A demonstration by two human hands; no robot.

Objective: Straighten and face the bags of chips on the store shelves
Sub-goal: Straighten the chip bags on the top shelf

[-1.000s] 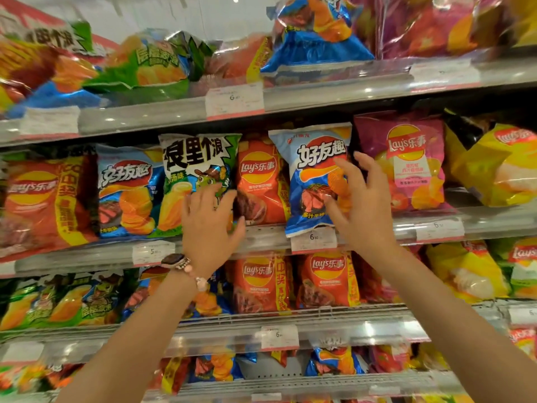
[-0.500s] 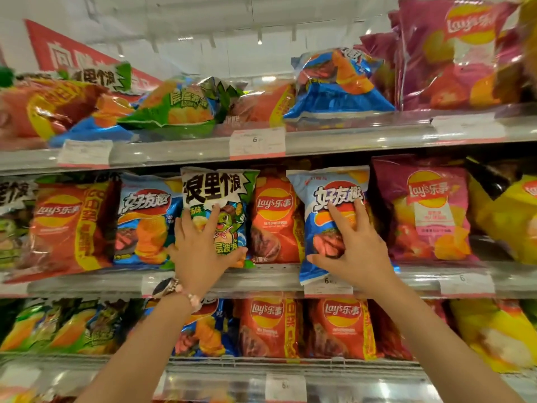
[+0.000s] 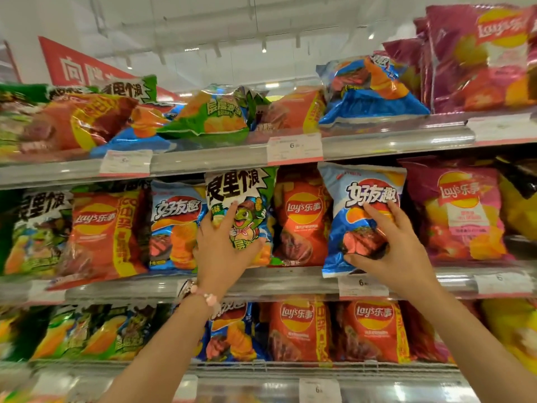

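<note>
Middle shelf [image 3: 290, 282]: a row of chip bags standing upright, faces forward.

Left hand [image 3: 225, 251]: on the lower front of the green-and-white bag [image 3: 241, 199]. Fingers spread up across its face, thumb hooked round the lower right edge; the grip holds the bag from the front. A bead bracelet [image 3: 203, 295] sits at the wrist.

Right hand [image 3: 389, 251]: on the light blue bag [image 3: 360, 205], which stands tilted, its bottom edge hanging over the shelf lip above a price tag [image 3: 363, 285]. Fingers curl over the bag's right side, thumb pressed along the bottom left; the grip clasps the bag.

Between the two held bags: a red Lay's bag [image 3: 302, 216], upright, touching both. Left of the green-and-white bag: a second blue bag [image 3: 174, 225], then an orange-red bag [image 3: 107, 231]. Right of the light blue bag: a magenta Lay's bag [image 3: 462, 213].

Top shelf [image 3: 392, 138]: bags lying flat or slumped, among them a green bag [image 3: 215, 114] and a blue bag [image 3: 369, 88].

Bottom shelf [image 3: 290, 367]: further red, blue and green bags, upright.
</note>
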